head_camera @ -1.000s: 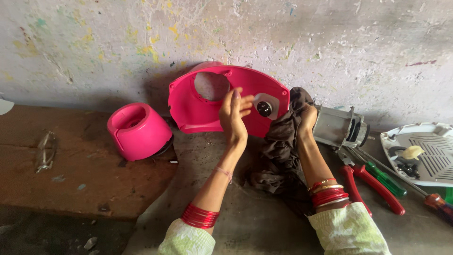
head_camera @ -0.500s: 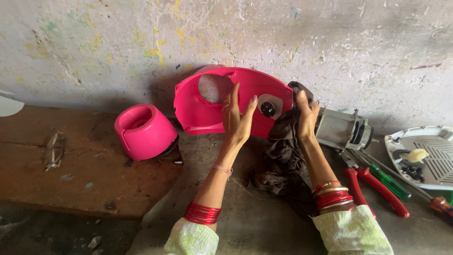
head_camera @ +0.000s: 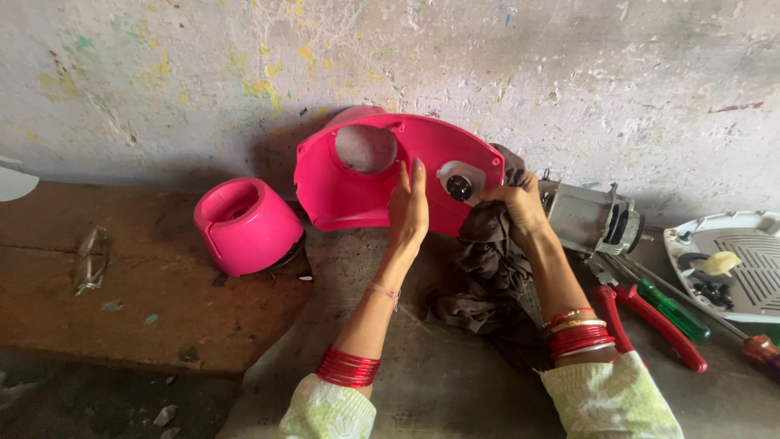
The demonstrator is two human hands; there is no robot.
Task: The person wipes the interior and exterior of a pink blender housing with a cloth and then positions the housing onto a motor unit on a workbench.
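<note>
There is 1 view, from a camera worn on the person's head. It looks down and forward over both forearms toward a paint-flecked wall (head_camera: 569, 73) that fills the upper half of the frame. It sits close: the sleeves cut the bottom edge, and the left hand (head_camera: 409, 210) and right hand (head_camera: 520, 203) meet at frame centre on the pink housing (head_camera: 349, 191).

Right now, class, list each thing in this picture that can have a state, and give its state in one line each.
Pink housing panel: upright, leaning against the wall.
Left hand: open, flat against the panel.
Right hand: closed on the dark cloth.
Dark cloth: crumpled, pressed to the panel.
Pink cup-shaped cover: tilted on its side, opening up.
Grey motor: lying on its side.
Red-handled pliers: lying flat; whether the jaws are shut cannot be told.
</note>
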